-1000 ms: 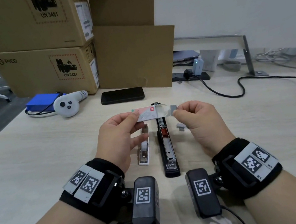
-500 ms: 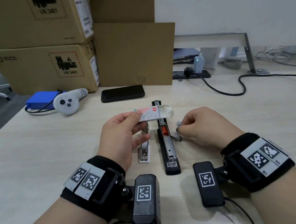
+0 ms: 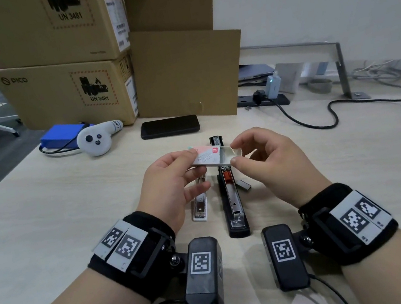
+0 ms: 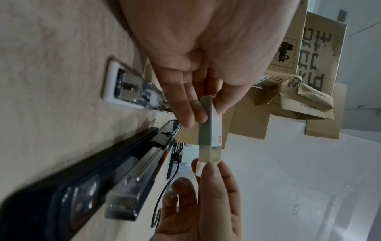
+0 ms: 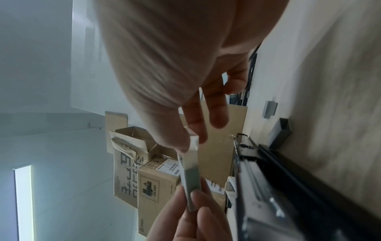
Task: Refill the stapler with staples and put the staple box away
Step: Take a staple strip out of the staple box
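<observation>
Holding the staple box (image 3: 206,156) above the opened black stapler (image 3: 232,199), the left hand (image 3: 170,185) has its grip pinched on the box's sleeve, while the right hand (image 3: 273,161) pinches the drawer end sticking out toward it. A loose staple strip (image 3: 244,185) lies on the desk (image 3: 49,226) just right of the stapler; a smaller white stapler (image 3: 200,208) lies just left of it.
</observation>
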